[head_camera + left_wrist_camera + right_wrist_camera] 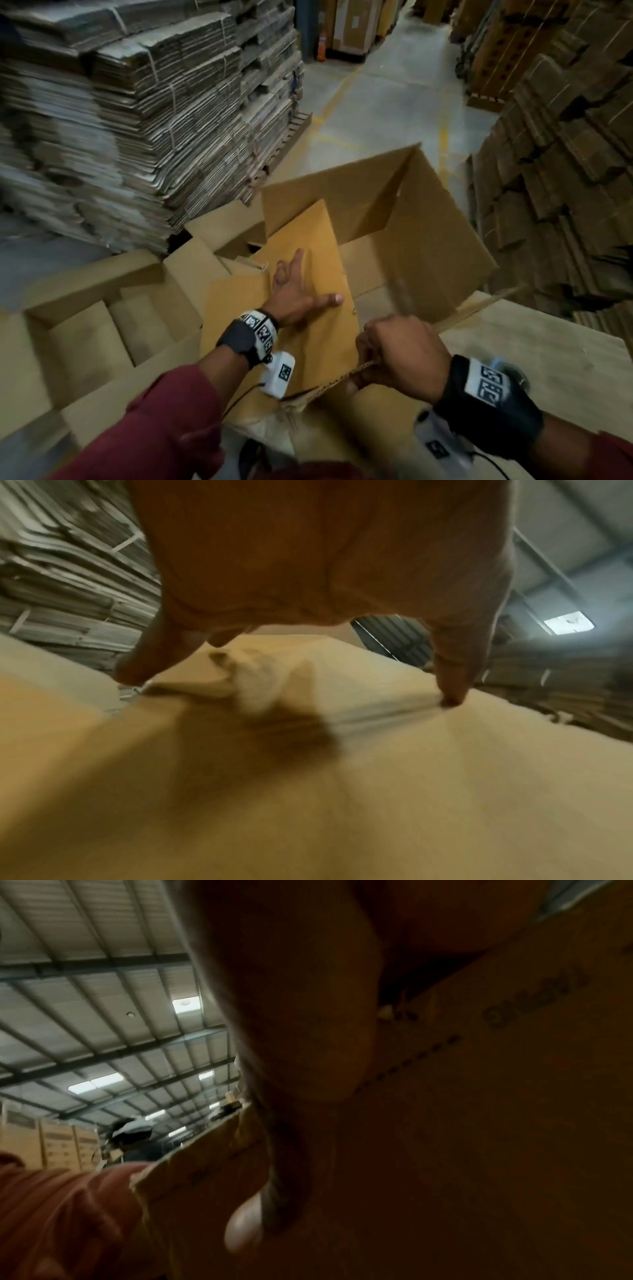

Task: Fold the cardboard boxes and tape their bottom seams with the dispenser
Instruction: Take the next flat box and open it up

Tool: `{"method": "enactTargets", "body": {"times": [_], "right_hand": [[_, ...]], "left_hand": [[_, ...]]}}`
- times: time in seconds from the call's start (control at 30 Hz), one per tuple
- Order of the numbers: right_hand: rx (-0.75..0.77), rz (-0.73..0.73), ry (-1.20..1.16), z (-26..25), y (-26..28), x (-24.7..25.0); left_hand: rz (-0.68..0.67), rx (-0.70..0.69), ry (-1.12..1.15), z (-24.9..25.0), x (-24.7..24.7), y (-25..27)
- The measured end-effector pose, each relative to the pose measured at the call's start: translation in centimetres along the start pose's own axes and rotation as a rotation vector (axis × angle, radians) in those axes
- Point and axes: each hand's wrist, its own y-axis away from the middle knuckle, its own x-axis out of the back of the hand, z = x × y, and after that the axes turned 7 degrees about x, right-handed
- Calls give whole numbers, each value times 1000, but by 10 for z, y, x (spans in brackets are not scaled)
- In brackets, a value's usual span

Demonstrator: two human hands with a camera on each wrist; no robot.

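left hand (pixel 297 294) lies spread, fingers straight, palm down on a tan cardboard flap (pixel 308 260) of the brown corrugated cardboard box (pixel 394 219), pressing it inward; left wrist view shows fingertips (pixel 450 693) touching the board, nothing gripped. right hand (pixel 399 353) is curled tight round the near box edge (pixel 342 377), thumb one side, fingers the other; right wrist view is dark but shows the thumb against printed cardboard. box sits open and skewed on a pale wooden worktop (pixel 548 359), mouth up, far walls standing, partly overhanging a pile of already opened brown cartons (pixel 102 325) at left. tall stacks of flat grey-brown cardboard sheets (pixel 137 120) behind. tape dispenser not in view.

judging by this, step in hand = folding flaps shut, taping not begun. to do it well: hold the r grip firm so the box won't slide or rack, square the walls first, push the flap down along its crease w/ flat palm not fingertips, short flaps under, long flaps over, edges meeting w/o gap or overlap. keep one palm on the seam till the dispenser's in hand, else flaps will prob spring back.
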Motion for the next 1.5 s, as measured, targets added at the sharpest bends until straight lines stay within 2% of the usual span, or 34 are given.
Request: {"method": "enactTargets", "body": {"times": [0.17, 0.23, 0.33, 0.4, 0.43, 0.47, 0.53, 0.6, 0.63, 0.7, 0.77, 0.87, 0.93, 1.0, 1.1, 1.17, 1.23, 1.27, 1.37, 1.5], "right_hand": [[41, -88, -25, 2, 3, 17], [72, -166, -183, 7, 4, 21], [114, -411, -597, 25, 15, 31], [140, -519, -684, 31, 30, 39], [130, -519, -681, 36, 39, 41], [106, -482, -652, 44, 45, 43], [21, -302, -498, 70, 54, 46], [-123, -133, -249, 102, 59, 51], [-226, -93, -146, 117, 59, 54], [-449, -99, -27, 138, 59, 62], [-618, -148, -48, 141, 56, 66], [-701, -154, -53, 144, 55, 65], [-707, -146, -95, 154, 57, 67], [-668, -70, -133, 164, 62, 69], [-491, 97, -261, 167, 62, 59], [-381, 26, -298, 150, 53, 46], [-315, -115, -151, 139, 39, 31], [-305, -127, -69, 139, 31, 27], [-322, -23, -63, 148, 11, 33], [-387, 94, 171, 155, -29, 33]], "left_hand": [[138, -37, -185, 4, -9, -6], [164, -10, -256, -3, -22, -15], [226, 21, -325, -19, -37, -27], [279, 24, -306, -24, -40, -30], [292, 24, -303, -24, -41, -30], [294, 25, -311, -23, -40, -31], [276, 27, -331, -17, -36, -35], [246, 16, -345, -6, -26, -41], [228, -2, -356, -1, -21, -44], [174, -46, -375, 11, -12, -50], [120, -59, -375, 20, -6, -53], [94, -60, -365, 26, -2, -55], [90, -64, -395, 26, -1, -54], [81, -66, -424, 24, -2, -53], [75, -88, -473, 22, -2, -49], [73, -107, -504, 21, -2, -48], [69, -122, -508, 20, 0, -46], [68, -127, -499, 17, 1, -47], [47, -159, -472, 11, 9, -50], [-24, -203, -441, 3, 19, -60]]}}
